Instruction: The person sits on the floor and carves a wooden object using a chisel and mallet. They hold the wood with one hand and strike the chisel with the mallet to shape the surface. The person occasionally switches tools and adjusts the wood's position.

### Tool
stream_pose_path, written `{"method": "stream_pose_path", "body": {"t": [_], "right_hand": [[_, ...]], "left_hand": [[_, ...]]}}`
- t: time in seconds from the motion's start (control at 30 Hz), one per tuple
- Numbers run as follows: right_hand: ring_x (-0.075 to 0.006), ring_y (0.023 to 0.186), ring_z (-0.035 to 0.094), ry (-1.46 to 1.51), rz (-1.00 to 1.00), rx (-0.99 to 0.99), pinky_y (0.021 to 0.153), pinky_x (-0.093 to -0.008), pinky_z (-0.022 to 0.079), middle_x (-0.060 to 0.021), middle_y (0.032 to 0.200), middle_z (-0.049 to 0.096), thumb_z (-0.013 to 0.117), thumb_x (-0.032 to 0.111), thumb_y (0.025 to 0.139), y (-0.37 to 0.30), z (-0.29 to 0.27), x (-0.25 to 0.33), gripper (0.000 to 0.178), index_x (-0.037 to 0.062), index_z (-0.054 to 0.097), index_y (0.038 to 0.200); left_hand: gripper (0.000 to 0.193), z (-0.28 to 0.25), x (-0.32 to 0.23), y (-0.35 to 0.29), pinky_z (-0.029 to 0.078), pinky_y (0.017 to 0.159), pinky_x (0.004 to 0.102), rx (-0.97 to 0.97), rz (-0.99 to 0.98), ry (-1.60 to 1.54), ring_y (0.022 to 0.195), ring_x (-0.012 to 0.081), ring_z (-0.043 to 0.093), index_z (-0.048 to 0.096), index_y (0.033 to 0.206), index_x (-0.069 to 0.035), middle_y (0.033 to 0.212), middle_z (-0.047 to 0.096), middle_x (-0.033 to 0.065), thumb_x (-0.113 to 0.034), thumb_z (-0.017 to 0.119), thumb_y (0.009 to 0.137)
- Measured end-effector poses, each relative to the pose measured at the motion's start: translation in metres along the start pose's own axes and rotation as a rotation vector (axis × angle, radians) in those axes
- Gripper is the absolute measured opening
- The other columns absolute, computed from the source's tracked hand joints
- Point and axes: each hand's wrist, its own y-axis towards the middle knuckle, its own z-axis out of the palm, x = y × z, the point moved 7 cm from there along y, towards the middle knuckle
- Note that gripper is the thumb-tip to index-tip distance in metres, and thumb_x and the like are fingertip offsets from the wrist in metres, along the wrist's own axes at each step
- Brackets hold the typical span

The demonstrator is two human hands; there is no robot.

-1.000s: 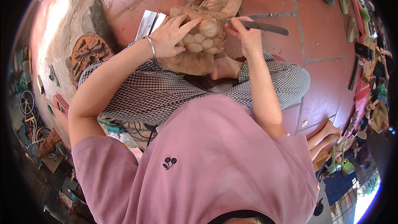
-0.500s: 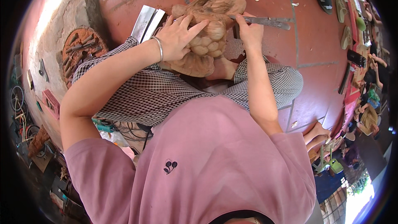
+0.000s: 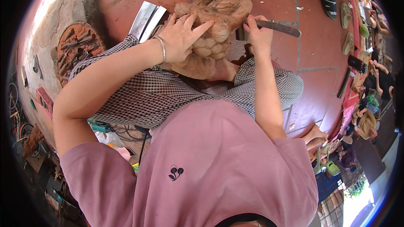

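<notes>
A brown wood carving with rounded, clustered shapes lies tilted in front of my crossed legs. Spread across its left side is my left hand, its fingers stretched out flat on the wood. My right hand pinches a long, flat, dark metal tool, whose rounded end sticks out to the right. The tool's other end points at the carving's right edge; my fingers partly hide it, and I cannot tell whether it touches the wood. A bare foot shows beside the carving's lower part.
A round tray of several dark chisel-like tools stands at the left by a stone block. A whitish metal piece lies beyond my left wrist. Cables and a plastic bag are near my left hip. Sandals and other people are at the right.
My right hand has shifted slightly right, drawing the tool back from the carving, and the tool has turned, its outer end now lower. My left hand stays on the wood.
</notes>
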Motion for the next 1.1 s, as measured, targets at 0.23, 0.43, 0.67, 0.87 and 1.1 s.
{"method": "stream_pose_path", "body": {"t": [0.23,0.43,0.67,0.87,1.1], "right_hand": [[-0.0221,0.080,0.065,-0.504,-0.234,-0.058,0.072,-0.0348,0.050,-0.0134,0.083,0.067,0.071,0.024,0.083,-0.011,0.009,0.030,0.027,-0.0028,0.067,0.088],[-0.0373,0.073,0.062,-0.518,-0.323,-0.182,0.071,-0.0428,0.049,-0.0146,0.075,0.065,0.067,0.021,0.082,-0.010,0.021,0.033,0.020,0.0021,0.064,0.086],[-0.0377,0.077,0.062,-0.356,-0.173,-0.142,0.070,-0.0431,0.048,-0.0189,0.079,0.065,0.064,0.021,0.084,-0.006,0.011,0.028,0.021,0.0005,0.062,0.081],[-0.0367,0.077,0.063,-0.597,-0.377,-0.183,0.072,-0.0442,0.048,-0.0192,0.078,0.064,0.064,0.024,0.082,-0.008,0.022,0.035,0.022,0.0020,0.064,0.083],[-0.0371,0.080,0.064,-0.490,-0.191,-0.140,0.072,-0.0442,0.049,-0.0193,0.083,0.066,0.063,0.023,0.086,-0.009,0.014,0.032,0.021,0.0024,0.065,0.086]], "left_hand": [[0.099,-0.001,-0.002,0.001,0.029,0.109,0.0598,0.009,-0.019,0.005,0.132,0.0429,0.038,0.014,0.153,-0.017,0.141,0.034,0.0300,-0.016,0.072,0.073],[0.098,-0.002,-0.001,0.001,0.028,0.109,0.0588,0.033,-0.027,0.002,0.132,0.0435,0.038,0.015,0.153,-0.017,0.141,0.034,0.0311,-0.015,0.072,0.073],[0.100,0.000,-0.001,0.000,0.028,0.109,0.0582,-0.002,-0.009,0.012,0.131,0.0432,0.039,0.014,0.153,-0.017,0.140,0.035,0.0303,-0.015,0.072,0.071],[0.100,-0.001,-0.001,0.001,0.029,0.109,0.0576,0.044,-0.023,-0.007,0.132,0.0427,0.037,0.014,0.153,-0.017,0.141,0.034,0.0306,-0.015,0.072,0.072],[0.099,-0.003,-0.002,0.002,0.030,0.108,0.0579,0.024,-0.006,0.000,0.132,0.0430,0.038,0.014,0.153,-0.017,0.141,0.035,0.0306,-0.015,0.072,0.073]]}}
